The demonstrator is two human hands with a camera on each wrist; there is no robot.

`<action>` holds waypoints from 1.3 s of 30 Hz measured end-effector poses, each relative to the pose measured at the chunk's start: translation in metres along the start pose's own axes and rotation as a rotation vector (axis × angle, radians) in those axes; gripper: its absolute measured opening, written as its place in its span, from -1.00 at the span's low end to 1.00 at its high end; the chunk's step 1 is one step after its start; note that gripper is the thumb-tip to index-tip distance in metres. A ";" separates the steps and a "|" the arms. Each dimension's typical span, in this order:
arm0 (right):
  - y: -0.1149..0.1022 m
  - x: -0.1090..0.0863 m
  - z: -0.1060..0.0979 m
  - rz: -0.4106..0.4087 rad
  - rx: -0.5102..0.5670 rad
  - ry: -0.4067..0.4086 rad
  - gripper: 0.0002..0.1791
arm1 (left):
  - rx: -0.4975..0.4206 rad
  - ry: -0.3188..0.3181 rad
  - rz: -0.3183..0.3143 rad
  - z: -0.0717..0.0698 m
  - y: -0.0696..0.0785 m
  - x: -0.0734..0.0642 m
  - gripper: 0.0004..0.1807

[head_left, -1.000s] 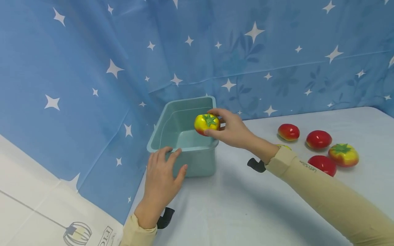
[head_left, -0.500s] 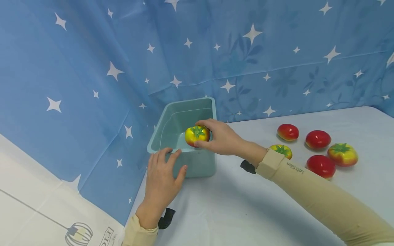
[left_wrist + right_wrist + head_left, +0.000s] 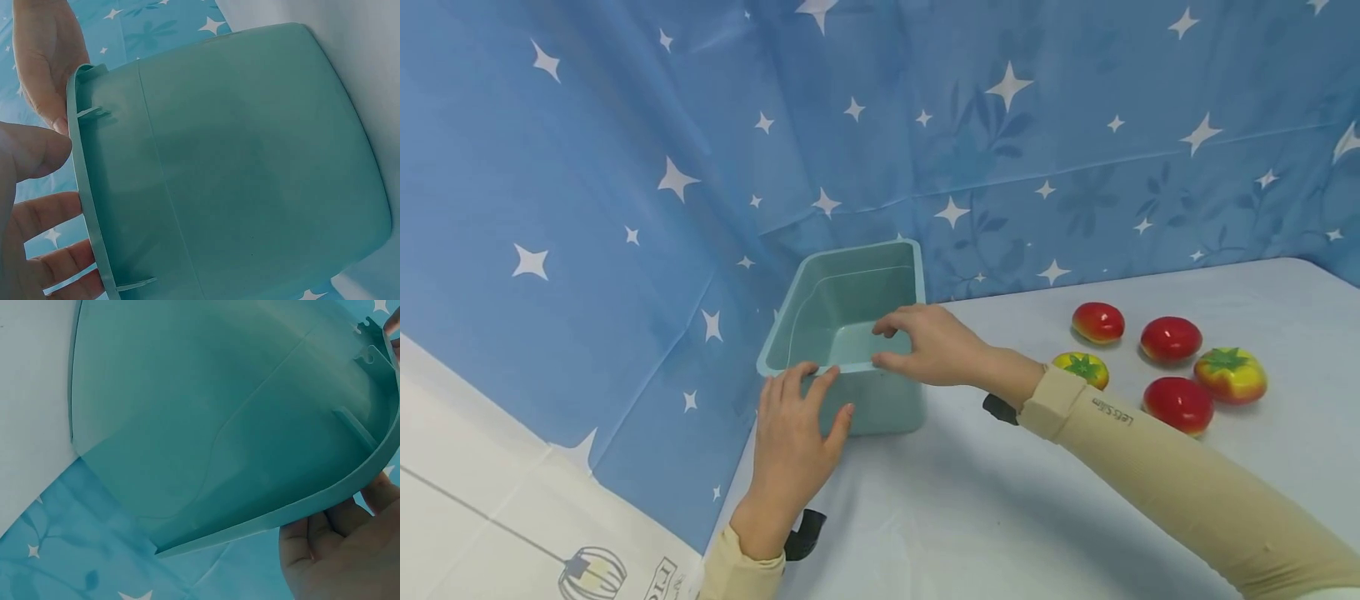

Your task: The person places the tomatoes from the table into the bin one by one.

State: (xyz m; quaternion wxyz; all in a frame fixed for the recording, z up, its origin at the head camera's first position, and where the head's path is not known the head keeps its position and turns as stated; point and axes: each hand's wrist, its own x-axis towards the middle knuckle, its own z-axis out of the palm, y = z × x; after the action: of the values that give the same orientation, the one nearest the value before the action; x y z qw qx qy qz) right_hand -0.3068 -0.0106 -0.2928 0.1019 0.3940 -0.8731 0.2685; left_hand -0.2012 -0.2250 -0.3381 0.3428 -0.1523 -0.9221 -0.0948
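A blue-green plastic bin (image 3: 880, 400) stands near the curtain in the head view. My left hand (image 3: 793, 446) rests its fingertips on the near rim, thumb held apart; in the left wrist view the fingers (image 3: 50, 212) touch that rim. Over the near right corner of the bin is my right hand (image 3: 936, 346), its fingers loosely bent with nothing between them. The right wrist view shows the right hand (image 3: 344, 544) beside the bin's rim (image 3: 262, 522). No tomato shows inside the bin; part of its floor is hidden behind the near wall and hands.
Several red and yellow toy tomatoes lie on the white table at right, among them a red tomato (image 3: 1171, 340), a green-topped tomato (image 3: 1230, 375) and another tomato (image 3: 1081, 369) near the right sleeve. A blue starred curtain (image 3: 850, 150) hangs behind and left of the bin.
The right hand has lowered a yellow-red tomato into the bin and let go; the tomato is out of sight now. The left hand has stayed at the rim.
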 end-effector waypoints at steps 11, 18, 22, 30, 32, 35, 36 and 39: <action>0.020 -0.024 -0.017 0.049 0.110 0.121 -0.66 | 0.000 0.021 0.000 0.004 -0.002 -0.001 -0.53; 0.053 -0.048 -0.038 0.223 0.148 0.170 -0.65 | -0.018 0.033 -0.006 0.004 -0.001 -0.002 -0.54; 0.073 -0.066 -0.052 0.308 0.133 0.195 -0.64 | -0.024 0.038 -0.007 0.003 0.000 -0.002 -0.54; 0.113 -0.103 -0.068 0.432 0.060 0.189 -0.60 | -0.036 0.061 -0.001 0.004 -0.001 -0.002 -0.54; 0.122 -0.110 -0.069 0.457 0.043 0.173 -0.57 | -0.040 0.062 -0.003 0.004 -0.001 -0.003 -0.54; 0.134 -0.119 -0.070 0.488 0.030 0.149 -0.54 | -0.041 0.056 -0.009 0.004 0.000 -0.003 -0.54; 0.137 -0.121 -0.070 0.493 0.025 0.139 -0.52 | -0.041 0.053 -0.012 0.004 0.000 -0.003 -0.54; 0.145 -0.128 -0.069 0.510 0.023 0.112 -0.48 | -0.042 0.046 -0.020 0.003 0.001 -0.003 -0.53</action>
State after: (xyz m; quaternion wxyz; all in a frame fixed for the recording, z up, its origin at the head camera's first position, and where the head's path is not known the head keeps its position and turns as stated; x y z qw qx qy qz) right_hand -0.3313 0.1873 -0.3409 0.0748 0.1467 -0.9341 0.3167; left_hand -0.2008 -0.2237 -0.3422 0.3596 -0.1483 -0.9133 -0.1211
